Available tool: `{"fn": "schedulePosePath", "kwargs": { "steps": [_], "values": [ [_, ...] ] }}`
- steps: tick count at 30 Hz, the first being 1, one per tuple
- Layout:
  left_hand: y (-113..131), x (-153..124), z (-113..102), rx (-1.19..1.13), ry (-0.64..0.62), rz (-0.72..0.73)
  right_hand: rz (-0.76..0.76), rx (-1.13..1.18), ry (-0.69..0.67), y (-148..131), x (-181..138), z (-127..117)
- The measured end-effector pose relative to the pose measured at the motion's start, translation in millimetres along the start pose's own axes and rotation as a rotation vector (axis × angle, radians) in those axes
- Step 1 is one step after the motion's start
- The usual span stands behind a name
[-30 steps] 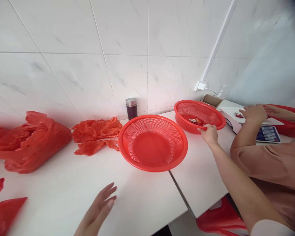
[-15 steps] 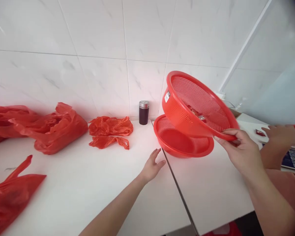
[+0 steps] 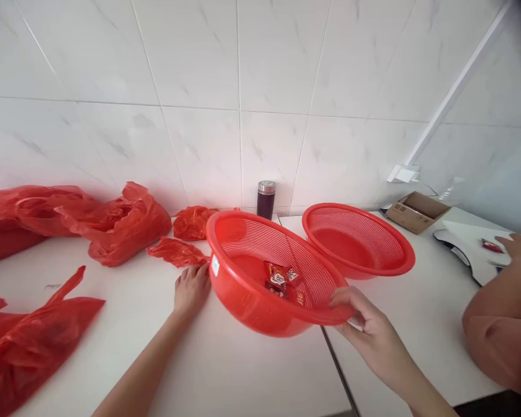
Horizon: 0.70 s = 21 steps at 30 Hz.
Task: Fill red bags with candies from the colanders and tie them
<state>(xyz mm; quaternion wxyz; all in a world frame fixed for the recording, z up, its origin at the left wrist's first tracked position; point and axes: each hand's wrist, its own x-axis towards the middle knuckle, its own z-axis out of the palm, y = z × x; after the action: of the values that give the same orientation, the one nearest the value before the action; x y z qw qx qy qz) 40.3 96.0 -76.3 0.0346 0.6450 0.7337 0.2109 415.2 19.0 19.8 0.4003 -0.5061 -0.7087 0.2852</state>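
My right hand (image 3: pixel 369 327) grips the near right rim of a red plastic colander (image 3: pixel 243 295), thumb below and fingers over the edge. The colander is tilted, its right side raised. Several small red snack packets (image 3: pixel 280 277) lie inside it. My left hand (image 3: pixel 192 289) rests on the table by the colander's left side, fingers stretched forward and holding nothing that I can see. Its fingertips are close to a crumpled red plastic bag (image 3: pixel 178 251); whether they touch it I cannot tell. A second red colander (image 3: pixel 399 258) stands behind to the right.
A dark flask (image 3: pixel 265 202) with a silver lid stands against the wall. Red plastic bags (image 3: pixel 121 231) lie on the left. At the right are an open cardboard box (image 3: pixel 412 217) and another person's arm (image 3: pixel 510 289), the hand near a small red packet (image 3: pixel 492 246).
My right hand has brought the colander of packets left and down from above the second colander. My left hand has moved left, towards the crumpled bag. The view has shifted right.
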Motion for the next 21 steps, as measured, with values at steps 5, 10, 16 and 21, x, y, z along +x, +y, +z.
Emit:
{"fn": "schedulePosePath", "kwargs": {
  "steps": [5,10,16,21],
  "values": [
    [-17.5,-62.5,-10.6,-0.148,-0.095,-0.045,0.002,-0.287,0.120,32.4,-4.4,27.5],
    [-5.2,-120.4,-43.3,-0.794,-0.246,-0.336,0.071,-0.513,0.242,30.6,-5.6,49.5],
    [18.2,-149.1,-82.1,-1.586,-0.192,-0.412,0.036,-0.171,0.310,-29.5,-32.4,69.9],
    [28.6,-160.9,-86.2,-1.418,-0.443,-0.277,-0.104,0.042,-0.202,-67.6,-41.9,116.2]
  ]
}}
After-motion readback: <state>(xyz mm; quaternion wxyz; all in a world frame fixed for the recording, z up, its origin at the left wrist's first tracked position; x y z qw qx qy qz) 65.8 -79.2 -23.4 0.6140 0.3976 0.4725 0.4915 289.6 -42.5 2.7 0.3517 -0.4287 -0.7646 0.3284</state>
